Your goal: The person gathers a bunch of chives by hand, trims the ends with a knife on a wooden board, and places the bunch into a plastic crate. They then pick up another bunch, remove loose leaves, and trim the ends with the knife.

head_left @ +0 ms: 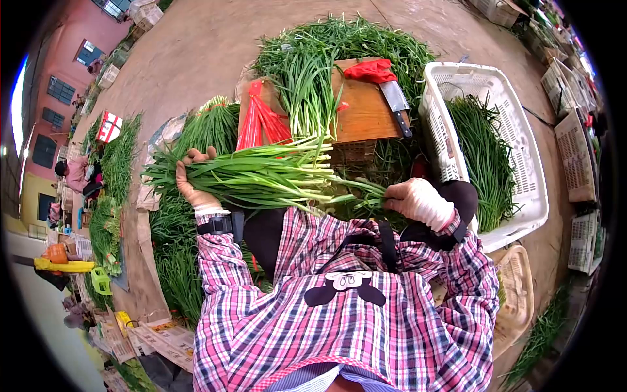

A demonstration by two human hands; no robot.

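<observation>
A long bunch of green onions [261, 175] lies crosswise in front of me. My left hand [194, 186], in a light glove, grips the leafy end of the bunch. At the pale stalk end, my right hand [418, 201], also gloved, closes around the bunch. Just beyond is a wooden board [366, 111] with another heap of green onions [307, 85] on it. A cleaver [395, 98] with a red cloth on its handle rests on the board's right side, and red ties [261, 124] lie on its left.
A white plastic crate [516, 130] partly filled with greens stands at the right. More greens are piled on the ground at the left [189, 137]. Stacked crates [575, 104] line the far right. A woven basket [516, 287] sits by my right elbow. People crouch at the far left.
</observation>
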